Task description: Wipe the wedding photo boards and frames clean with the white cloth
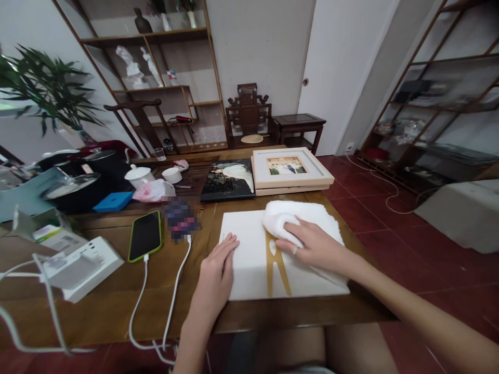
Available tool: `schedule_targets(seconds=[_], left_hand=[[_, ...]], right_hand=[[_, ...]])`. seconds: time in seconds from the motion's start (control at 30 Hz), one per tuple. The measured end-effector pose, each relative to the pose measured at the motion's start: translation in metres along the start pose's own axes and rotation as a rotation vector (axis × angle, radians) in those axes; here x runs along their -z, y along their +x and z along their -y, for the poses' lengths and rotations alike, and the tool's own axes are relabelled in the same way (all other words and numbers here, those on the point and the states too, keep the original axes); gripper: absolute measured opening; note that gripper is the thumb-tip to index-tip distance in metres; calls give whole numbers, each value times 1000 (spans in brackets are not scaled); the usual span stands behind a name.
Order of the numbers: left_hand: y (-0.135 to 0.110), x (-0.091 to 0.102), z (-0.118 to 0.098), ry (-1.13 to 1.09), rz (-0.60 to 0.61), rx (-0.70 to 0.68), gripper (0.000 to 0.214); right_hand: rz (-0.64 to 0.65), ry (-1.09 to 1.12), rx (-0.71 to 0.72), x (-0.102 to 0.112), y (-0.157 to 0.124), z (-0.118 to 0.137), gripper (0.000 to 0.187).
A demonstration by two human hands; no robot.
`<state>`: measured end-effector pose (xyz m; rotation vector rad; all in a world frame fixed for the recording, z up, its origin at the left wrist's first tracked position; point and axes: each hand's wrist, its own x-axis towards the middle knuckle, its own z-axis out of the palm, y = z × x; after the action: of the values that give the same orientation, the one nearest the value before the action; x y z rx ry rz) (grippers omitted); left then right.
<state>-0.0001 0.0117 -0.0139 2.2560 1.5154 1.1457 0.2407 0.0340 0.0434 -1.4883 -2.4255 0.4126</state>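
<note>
A white board with a gold stand (249,265) lies flat at the near edge of the wooden table (117,311). My left hand (216,270) rests flat on the board's left edge, fingers stretched out. My right hand (312,246) presses down on a white cloth (288,218) that lies over the board's upper right part, fingers curled over the cloth's bunched end.
A white picture frame (292,169) and a dark photo print (230,179) lie behind the board. A green-cased phone (145,235) on a white cable, a white box (83,265), pots, cups and a blue box (113,201) crowd the left. Shelves, chairs and a plant stand around.
</note>
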Motion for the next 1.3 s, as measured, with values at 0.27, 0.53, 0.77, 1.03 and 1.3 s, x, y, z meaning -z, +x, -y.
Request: schedule_targets(seconds=[0.27, 0.53, 0.77, 1.03, 1.3], left_hand=[[0, 1, -1, 14, 29, 16, 30], [1, 2, -2, 33, 45, 11, 30], [0, 0, 0, 18, 36, 17, 30], [-1, 0, 1, 1, 35, 10, 30], [0, 0, 0, 7, 30, 13, 30]], right_hand=[[36, -71, 268, -18, -8, 10, 29], [204, -30, 542, -33, -66, 47, 12], [53, 3, 361, -11, -8, 12, 26], [-19, -124, 298, -17, 50, 4, 25], [96, -216, 424, -35, -27, 46, 26]])
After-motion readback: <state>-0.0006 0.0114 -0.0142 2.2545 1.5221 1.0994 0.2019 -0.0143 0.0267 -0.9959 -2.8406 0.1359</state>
